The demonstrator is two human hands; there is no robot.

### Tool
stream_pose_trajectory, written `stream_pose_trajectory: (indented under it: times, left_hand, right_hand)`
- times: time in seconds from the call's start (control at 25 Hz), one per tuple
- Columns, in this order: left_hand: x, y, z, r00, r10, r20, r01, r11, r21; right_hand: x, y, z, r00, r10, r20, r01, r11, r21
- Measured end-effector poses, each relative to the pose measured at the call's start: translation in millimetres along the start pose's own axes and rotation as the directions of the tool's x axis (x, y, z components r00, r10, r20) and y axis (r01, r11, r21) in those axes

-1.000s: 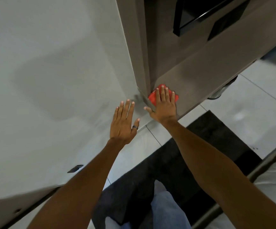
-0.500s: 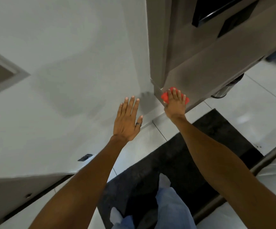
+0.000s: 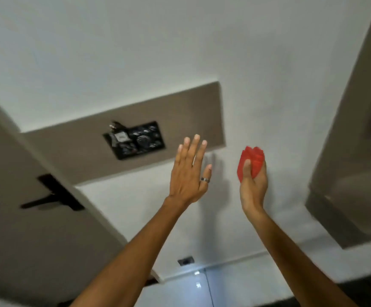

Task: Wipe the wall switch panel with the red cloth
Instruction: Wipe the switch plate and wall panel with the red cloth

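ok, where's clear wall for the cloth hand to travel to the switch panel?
Bare white wall lies between the right hand holding the red cloth and the brown strip's right end. The open left hand crowds the direct line to the switch panel; a plug crowds the panel's upper left.

Soft, even light fills the scene, and the matte white painted wall [image 3: 135,52] reads pale grey. A faint shadow lies on it just right of the open left hand [image 3: 190,171]. The glossy pale tiled floor [image 3: 199,284] shows small bright glints. Motion blur smears the black rectangular switch panel [image 3: 135,140], the dark lever door handle [image 3: 53,193] and the frame edges. Wide-angle distortion tilts straight lines.
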State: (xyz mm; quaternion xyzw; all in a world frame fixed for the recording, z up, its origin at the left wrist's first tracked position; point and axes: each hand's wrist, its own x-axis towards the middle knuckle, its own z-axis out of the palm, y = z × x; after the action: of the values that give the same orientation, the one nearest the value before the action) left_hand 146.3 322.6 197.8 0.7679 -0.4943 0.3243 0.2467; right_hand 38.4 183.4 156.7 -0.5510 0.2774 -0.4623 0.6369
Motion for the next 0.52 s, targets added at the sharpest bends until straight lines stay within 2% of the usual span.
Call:
stream_pose_trajectory:
  times: [0.08, 0.12, 0.2, 0.24, 0.32, 0.4, 0.44, 0.52]
  left_hand:
    - [-1.3, -40.0, -44.5, 0.985, -0.034, -0.169, 0.038, 0.999, 0.024]
    - [-4.7, -59.1, -64.9, 0.970, -0.052, -0.239, 0.064, 0.997, 0.045]
    - [-13.0, -96.3, -98.7, 0.952, -0.059, -0.301, 0.090, 0.992, 0.093]
    - [-18.9, -113.0, -112.2, 0.951, -0.060, -0.304, 0.098, 0.989, 0.114]
    - [-31.9, -143.4, -132.9, 0.953, -0.068, -0.295, 0.116, 0.982, 0.150]
    - [-40.6, -169.1, -143.3, 0.954, -0.074, -0.290, 0.127, 0.978, 0.167]
    - [-43.0, -181.5, -146.5, 0.955, -0.072, -0.287, 0.127, 0.976, 0.176]
    - [-43.3, -202.8, -147.1, 0.958, -0.077, -0.275, 0.134, 0.971, 0.198]
  right_hand:
    - [-13.1, -31.5, 54.7, 0.952, -0.298, 0.070, 0.302, 0.952, -0.050]
    - [-18.4, -43.3, 78.6, 0.887, -0.446, 0.116, 0.457, 0.883, -0.102]
    - [-18.1, -57.7, 121.6, 0.672, -0.693, 0.262, 0.741, 0.636, -0.217]
    - [-17.2, -61.4, 139.9, 0.555, -0.754, 0.351, 0.831, 0.492, -0.259]
    - [-15.4, -57.1, 166.7, 0.371, -0.759, 0.535, 0.923, 0.240, -0.300]
    - [-9.9, -38.7, 176.7, 0.230, -0.682, 0.694, 0.955, 0.021, -0.296]
    - [-10.3, -27.7, 180.5, 0.202, -0.649, 0.733, 0.955, -0.034, -0.294]
    - [-15.5, -13.6, 184.4, 0.229, -0.624, 0.747, 0.959, 0.011, -0.285]
